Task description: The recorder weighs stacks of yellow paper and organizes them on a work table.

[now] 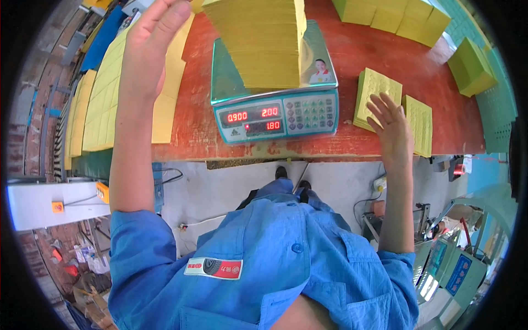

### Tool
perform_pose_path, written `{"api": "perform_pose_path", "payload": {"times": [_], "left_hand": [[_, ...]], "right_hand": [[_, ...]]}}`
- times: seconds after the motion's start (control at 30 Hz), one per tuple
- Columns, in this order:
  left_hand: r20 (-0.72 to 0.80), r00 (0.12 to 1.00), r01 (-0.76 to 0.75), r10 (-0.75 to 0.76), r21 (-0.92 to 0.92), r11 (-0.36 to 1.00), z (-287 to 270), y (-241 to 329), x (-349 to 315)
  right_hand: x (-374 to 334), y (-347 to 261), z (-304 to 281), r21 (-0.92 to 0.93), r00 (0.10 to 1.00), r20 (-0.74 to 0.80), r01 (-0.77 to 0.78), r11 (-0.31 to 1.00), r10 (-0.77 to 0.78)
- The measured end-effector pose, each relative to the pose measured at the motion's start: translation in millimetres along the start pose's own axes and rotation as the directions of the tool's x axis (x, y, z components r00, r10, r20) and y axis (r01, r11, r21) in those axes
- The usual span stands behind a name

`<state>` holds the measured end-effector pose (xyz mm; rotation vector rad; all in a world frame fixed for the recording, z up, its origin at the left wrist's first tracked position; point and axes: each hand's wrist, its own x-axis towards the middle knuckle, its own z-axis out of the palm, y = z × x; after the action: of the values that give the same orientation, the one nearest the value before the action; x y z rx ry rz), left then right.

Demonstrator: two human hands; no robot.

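A tall stack of yellow paper sheets (258, 44) stands on the metal pan of a teal digital weighing scale (330, 91), whose red displays are lit. My left hand (151, 47) is raised to the left of the stack, fingers stretched toward it; the top edge cuts off some fingertips. I see nothing held in it. My right hand (393, 121) is open, fingers apart, over two small piles on the right. One is a pile of embossed yellow sheets (379, 85); the other yellow pile (421, 124) lies beside it, partly behind the hand.
The worn red table (352, 49) carries rows of yellow stacks on the left (104, 93) and yellow blocks at the far right (396, 19). A separate yellow block (470, 69) stands at the right edge. A green machine (456, 275) is at lower right, a white panel (55, 203) at lower left.
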<state>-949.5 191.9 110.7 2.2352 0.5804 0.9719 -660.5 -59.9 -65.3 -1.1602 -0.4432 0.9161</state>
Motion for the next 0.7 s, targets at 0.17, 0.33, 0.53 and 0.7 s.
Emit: {"api": "perform_pose_path", "payload": {"times": [0.17, 0.33, 0.53, 0.7], "left_hand": [[0.150, 0.848, 0.474, -0.508, -0.644, 0.601, -16.4, -67.1, 44.6], [0.388, 0.740, 0.670, -0.549, -0.496, 0.552, 7.9, -84.3, 91.9], [0.578, 0.574, 0.818, -0.580, -0.436, 0.376, 12.1, -82.8, 91.7], [0.596, 0.559, 0.829, -0.576, -0.397, 0.394, -19.3, -88.1, 41.9]], "right_hand": [[27.8, 26.6, 43.9, -0.038, 0.996, 0.078, 0.042, 0.998, -0.039], [102.3, 24.6, 129.3, -0.282, 0.990, 0.001, 0.133, 0.950, -0.139], [177.2, 70.2, 186.6, 0.008, 0.909, 0.148, 0.393, 0.920, -0.389], [70.0, 60.3, 179.2, -0.377, 0.873, 0.169, 0.486, 0.789, -0.457]]}}
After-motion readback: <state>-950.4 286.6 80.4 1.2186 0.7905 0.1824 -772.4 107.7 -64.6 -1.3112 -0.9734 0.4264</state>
